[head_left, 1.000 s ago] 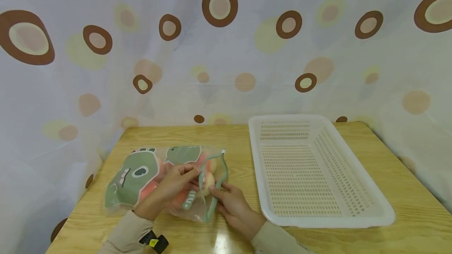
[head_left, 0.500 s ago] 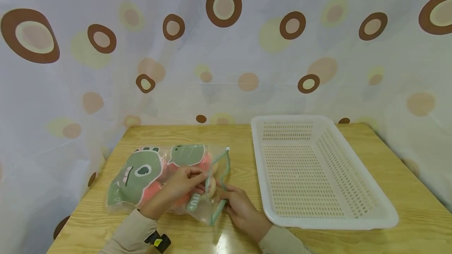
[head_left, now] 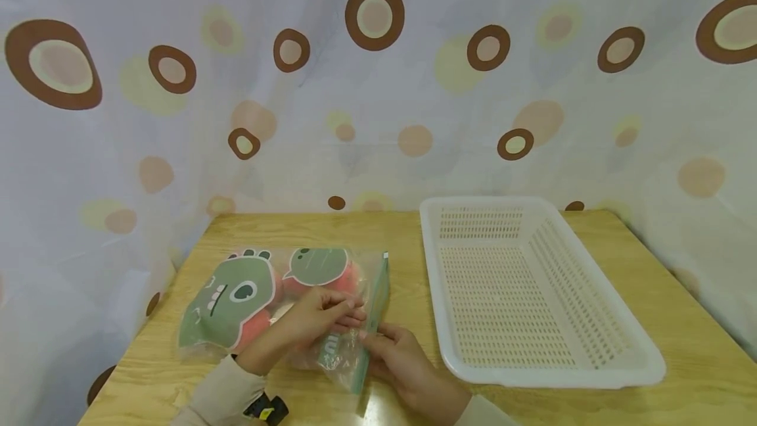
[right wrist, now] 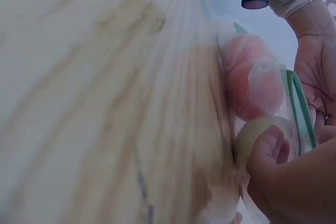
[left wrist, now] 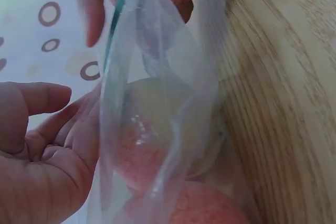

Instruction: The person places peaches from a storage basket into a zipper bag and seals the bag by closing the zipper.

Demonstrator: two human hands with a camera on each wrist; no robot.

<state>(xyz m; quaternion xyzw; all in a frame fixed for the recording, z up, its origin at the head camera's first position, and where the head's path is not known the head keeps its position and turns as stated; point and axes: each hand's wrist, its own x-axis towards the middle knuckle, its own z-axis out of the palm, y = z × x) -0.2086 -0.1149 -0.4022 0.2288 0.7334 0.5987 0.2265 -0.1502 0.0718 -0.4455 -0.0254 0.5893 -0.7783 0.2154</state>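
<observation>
A clear zip bag (head_left: 349, 360) with a green dinosaur print and a green strip along its opening lies on the table. Round pink pieces (right wrist: 254, 90) and a pale cream round one (left wrist: 157, 98) show through the plastic. My left hand (head_left: 322, 314) lies over the bag near the opening, its fingers loosely bent against the film and its thumb apart from them. At the green-edged mouth, my right hand (head_left: 408, 367) pinches the bag's edge, thumb on top and fingers below. Part of those fingers is hidden under the bag.
To the right stands a white plastic basket (head_left: 437, 294) with slotted walls. Both it and the bag are on a wooden table (head_left: 396, 235). Behind hangs a pale curtain (head_left: 367, 97) with brown rings. A dark watch (head_left: 266, 409) is on the left wrist.
The bag's mouth, spread apart earlier, now lies flat with its green edges together. My left fingers have come off the upper edge. The right hand stays at the opening, slightly lower.
</observation>
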